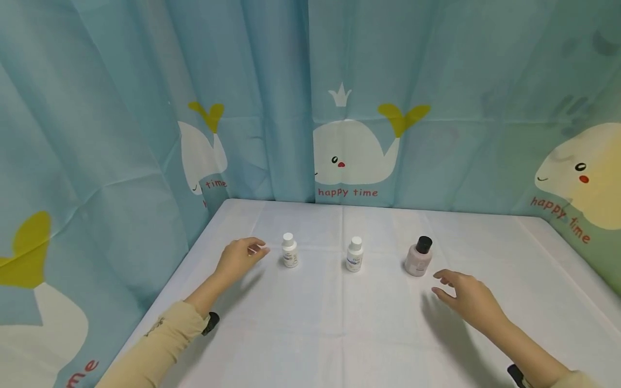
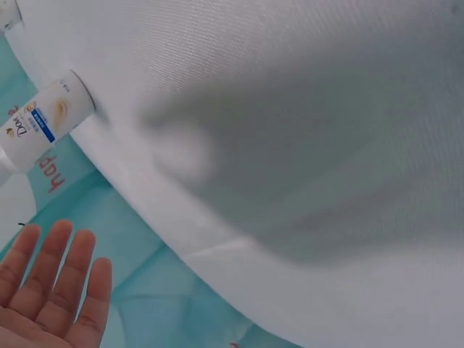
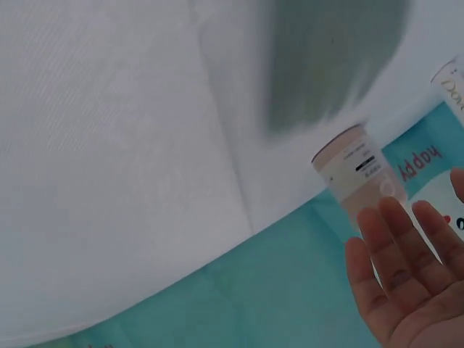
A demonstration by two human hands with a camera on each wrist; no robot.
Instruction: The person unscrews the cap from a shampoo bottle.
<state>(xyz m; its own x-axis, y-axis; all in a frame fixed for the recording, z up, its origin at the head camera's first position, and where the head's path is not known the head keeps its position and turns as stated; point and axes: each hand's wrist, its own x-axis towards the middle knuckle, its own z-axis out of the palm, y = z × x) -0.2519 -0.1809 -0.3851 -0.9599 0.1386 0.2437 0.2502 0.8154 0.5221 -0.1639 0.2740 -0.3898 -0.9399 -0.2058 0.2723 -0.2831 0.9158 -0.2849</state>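
Note:
Three small bottles stand upright in a row on the white-covered table (image 1: 310, 323). A white bottle (image 1: 290, 254) with a white cap is on the left, and a second white bottle (image 1: 354, 256) is in the middle. On the right stands a pink bottle (image 1: 419, 258) with a black cap. My left hand (image 1: 240, 256) hovers just left of the first white bottle, fingers relaxed and holding nothing. Beside the pink bottle, on its right, my right hand (image 1: 468, 296) is held in the air with loosely bent fingers. Both wrist views show the palms bare, the right hand (image 3: 413, 275) near the pink bottle.
A blue curtain (image 1: 271, 108) printed with white whales hangs behind the table and along its left side. The table's back edge meets the curtain. Dark straps (image 1: 211, 323) sit at the wrists, below light sleeves.

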